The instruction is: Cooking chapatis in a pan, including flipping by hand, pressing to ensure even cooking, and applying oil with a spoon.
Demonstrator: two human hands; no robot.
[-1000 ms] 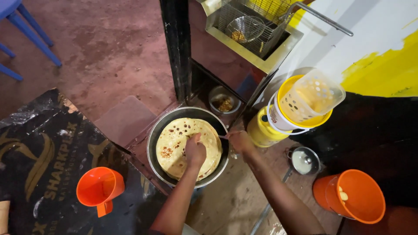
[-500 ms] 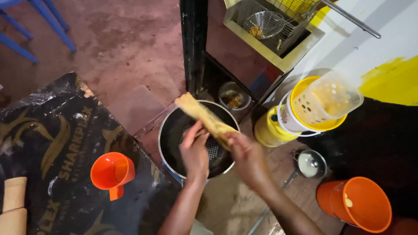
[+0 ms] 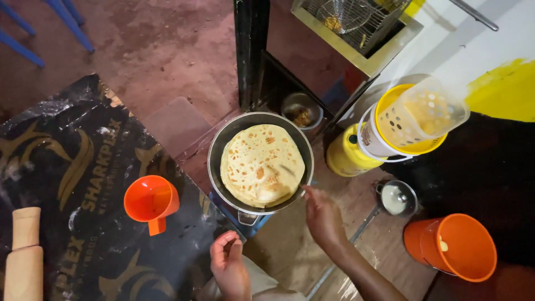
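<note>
A: Checking hands: the right hand [image 3: 323,214] rests at the rim of the pan [image 3: 217,146], fingers loosely spread, holding nothing. The left hand [image 3: 229,270] hovers below, fingers curled, empty.

B: Location of the flatbread [image 3: 262,165]?

A: Flat in the pan (browned spots up). Risk: fingertips at hot metal may burn; a nudged rim could tip the pan.

B: Counts?

A: One pan, one orange cup [image 3: 150,202], one rolling pin [image 3: 24,255], one orange bucket [image 3: 454,246].
</note>
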